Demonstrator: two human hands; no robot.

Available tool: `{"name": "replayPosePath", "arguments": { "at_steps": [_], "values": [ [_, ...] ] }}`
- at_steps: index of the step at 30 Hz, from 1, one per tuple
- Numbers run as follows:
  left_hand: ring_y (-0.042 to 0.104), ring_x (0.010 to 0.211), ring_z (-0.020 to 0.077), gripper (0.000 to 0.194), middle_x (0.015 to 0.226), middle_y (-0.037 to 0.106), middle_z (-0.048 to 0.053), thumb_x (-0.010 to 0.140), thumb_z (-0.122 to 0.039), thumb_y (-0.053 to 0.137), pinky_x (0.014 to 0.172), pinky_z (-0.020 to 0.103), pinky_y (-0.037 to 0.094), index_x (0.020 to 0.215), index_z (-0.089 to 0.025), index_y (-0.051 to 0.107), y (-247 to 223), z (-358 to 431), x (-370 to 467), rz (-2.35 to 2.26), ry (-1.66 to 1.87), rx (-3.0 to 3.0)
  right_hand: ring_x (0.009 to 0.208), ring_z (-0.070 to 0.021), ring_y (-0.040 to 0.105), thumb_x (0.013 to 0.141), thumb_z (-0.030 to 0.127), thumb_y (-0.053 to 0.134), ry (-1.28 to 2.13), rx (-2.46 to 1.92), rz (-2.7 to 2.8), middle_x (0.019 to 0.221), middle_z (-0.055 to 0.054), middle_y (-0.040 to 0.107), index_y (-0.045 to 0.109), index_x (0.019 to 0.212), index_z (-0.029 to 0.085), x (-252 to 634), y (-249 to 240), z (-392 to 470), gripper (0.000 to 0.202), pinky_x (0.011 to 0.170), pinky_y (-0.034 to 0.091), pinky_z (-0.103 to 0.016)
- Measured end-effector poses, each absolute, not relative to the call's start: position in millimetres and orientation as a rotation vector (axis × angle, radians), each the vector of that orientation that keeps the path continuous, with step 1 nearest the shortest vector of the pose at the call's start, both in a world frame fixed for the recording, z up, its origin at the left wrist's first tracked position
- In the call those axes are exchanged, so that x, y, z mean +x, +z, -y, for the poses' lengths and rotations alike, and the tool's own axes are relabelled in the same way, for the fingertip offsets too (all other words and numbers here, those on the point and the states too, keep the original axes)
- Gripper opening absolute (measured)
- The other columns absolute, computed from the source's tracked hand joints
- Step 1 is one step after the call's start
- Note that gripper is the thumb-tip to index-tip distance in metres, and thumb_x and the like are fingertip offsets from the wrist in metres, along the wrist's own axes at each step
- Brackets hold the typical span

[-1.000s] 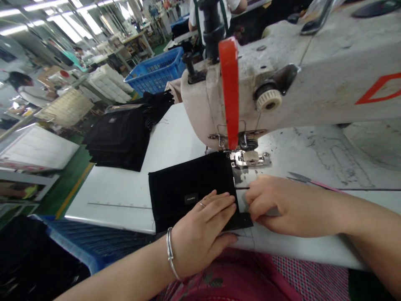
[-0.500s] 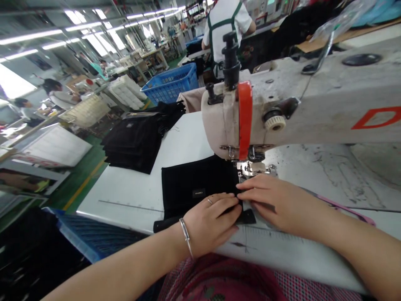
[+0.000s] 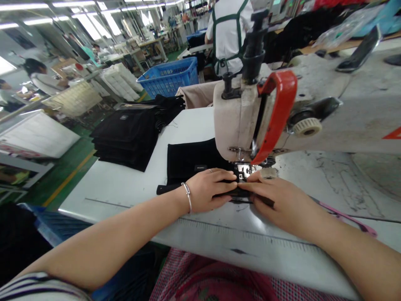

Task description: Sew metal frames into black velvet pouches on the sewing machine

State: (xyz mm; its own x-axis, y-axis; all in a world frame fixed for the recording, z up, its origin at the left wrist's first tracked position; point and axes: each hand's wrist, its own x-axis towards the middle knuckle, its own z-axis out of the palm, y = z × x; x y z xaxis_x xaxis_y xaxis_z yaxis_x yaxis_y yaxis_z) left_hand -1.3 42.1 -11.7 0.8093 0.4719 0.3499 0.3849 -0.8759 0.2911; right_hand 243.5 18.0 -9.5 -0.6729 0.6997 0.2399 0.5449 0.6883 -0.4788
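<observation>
A black fabric piece with a small label lies on the sewing machine's bed, its right edge at the metal presser foot. My left hand rests open on its near part, fingers stretched toward the foot. My right hand is just right of the foot, fingers extended and fingertips on the fabric's near right edge. A dark patch shows beneath its fingers; I cannot make it out. The sewing machine head, with a red guard, stands above the fabric.
A stack of black fabric pieces sits at the table's left. Pink-handled scissors lie right of my right hand. Beyond the table are a blue crate and a person in a white shirt. Another blue bin stands lower left.
The fabric and my left hand have moved away from me, further in toward the machine. My right fingers are closer to the presser foot. The camera view has shifted.
</observation>
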Motion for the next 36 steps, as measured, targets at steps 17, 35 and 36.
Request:
{"name": "replayPosePath", "arguments": {
  "at_steps": [17,35,36],
  "values": [
    [0.058,0.110,0.0204,0.026,0.113,0.066,0.009,0.093,-0.017,0.050,0.098,0.040,0.049,0.114,-0.017,0.065,-6.5,-71.6,-14.4,-0.709,0.628,2.795,0.098,-0.0245,0.059,0.090,0.019,0.050,0.221,-1.142,2.245,0.103,-0.009,0.064,0.062,0.102,0.019,246.7,-10.8,-23.3,0.017,0.084,0.048,-0.038],
    [0.065,0.094,0.0174,0.010,0.101,0.072,0.003,0.086,-0.016,0.064,0.090,0.036,0.051,0.095,-0.018,0.068,-18.1,-40.0,16.2,-1.019,0.882,2.568,0.093,-0.0227,0.060,0.090,0.022,0.056,0.262,-1.086,2.406,0.098,-0.004,0.068,0.066,0.098,0.023,240.3,-25.4,-24.4,0.012,0.077,0.048,-0.036],
    [0.065,0.092,0.0170,0.008,0.098,0.072,0.003,0.086,-0.015,0.064,0.088,0.036,0.052,0.093,-0.017,0.068,-18.9,-40.6,16.3,-1.016,0.898,2.573,0.095,-0.0230,0.060,0.091,0.022,0.055,0.259,-1.077,2.404,0.099,-0.005,0.068,0.066,0.096,0.022,240.4,-26.0,-24.2,0.012,0.078,0.048,-0.036]
  ]
}}
